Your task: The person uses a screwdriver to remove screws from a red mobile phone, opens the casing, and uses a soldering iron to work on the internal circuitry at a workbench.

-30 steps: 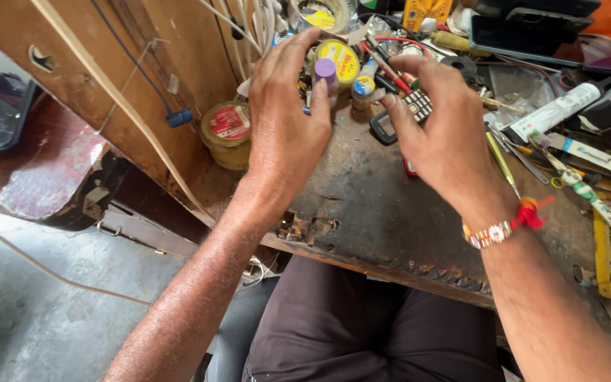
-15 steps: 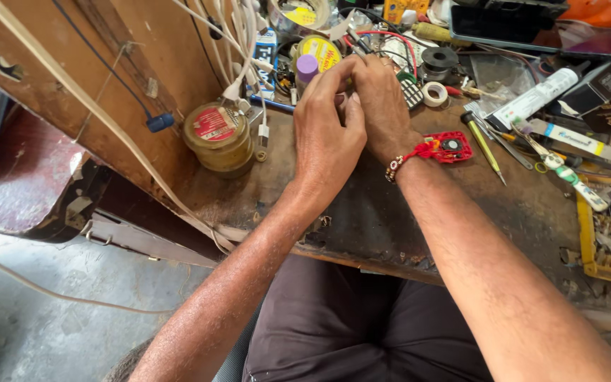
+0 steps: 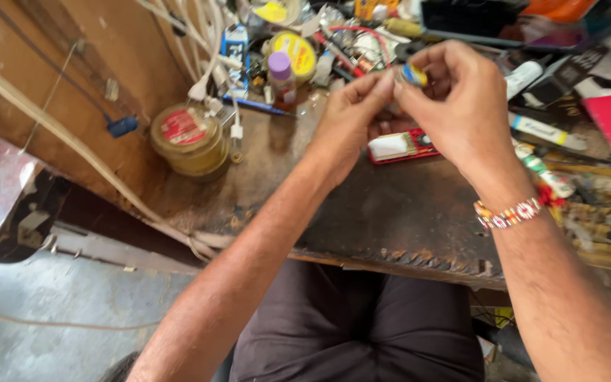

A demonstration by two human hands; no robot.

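Nearest, a beaded bracelet [image 3: 509, 213] circles the right wrist above the dark worn workbench [image 3: 404, 219]. Just beyond, the left hand [image 3: 348, 120] and right hand [image 3: 461, 106] meet, fingertips pinched together on a small blue-and-yellow cylinder [image 3: 413, 74], possibly a battery. Under them lies a red-cased device [image 3: 399, 146]; farther left stands a round tin [image 3: 189, 140], and behind, a purple-capped bottle [image 3: 281, 76].

The single head camera looks steeply down from close above at the cluttered workbench [image 3: 390, 219], facing its far edge.
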